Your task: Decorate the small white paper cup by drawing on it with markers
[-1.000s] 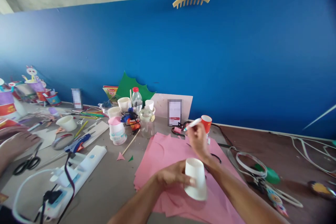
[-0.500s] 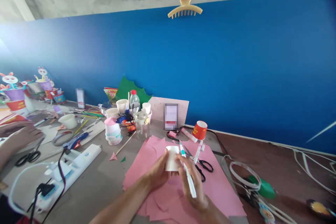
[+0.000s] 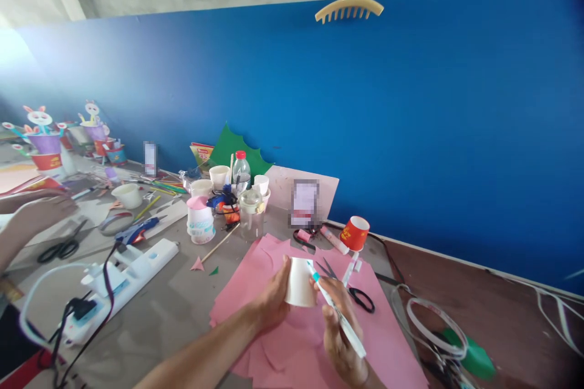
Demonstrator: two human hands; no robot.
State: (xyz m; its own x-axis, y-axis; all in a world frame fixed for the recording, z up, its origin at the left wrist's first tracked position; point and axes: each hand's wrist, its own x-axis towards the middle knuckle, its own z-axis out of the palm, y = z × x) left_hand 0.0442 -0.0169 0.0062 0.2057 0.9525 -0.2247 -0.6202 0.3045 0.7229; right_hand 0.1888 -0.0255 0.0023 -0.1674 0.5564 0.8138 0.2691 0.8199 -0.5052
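Note:
My left hand is wrapped round a white paper cup, held bottom up over the pink paper sheets. My right hand grips a white marker pen with a teal band, its tip touching the cup's side. Black scissors and another marker lie on the pink paper just beyond my hands. A red paper cup rests tilted on the table behind them.
Another person's hand rests at the left near black scissors. A white power strip, blue glue gun, stacked cups, a bottle and jar crowd the table middle. Cables and a green object lie right.
My right hand came down from near the red cup to the white cup with the pen. My left hand raised the cup; now the pen tip rests on its side.

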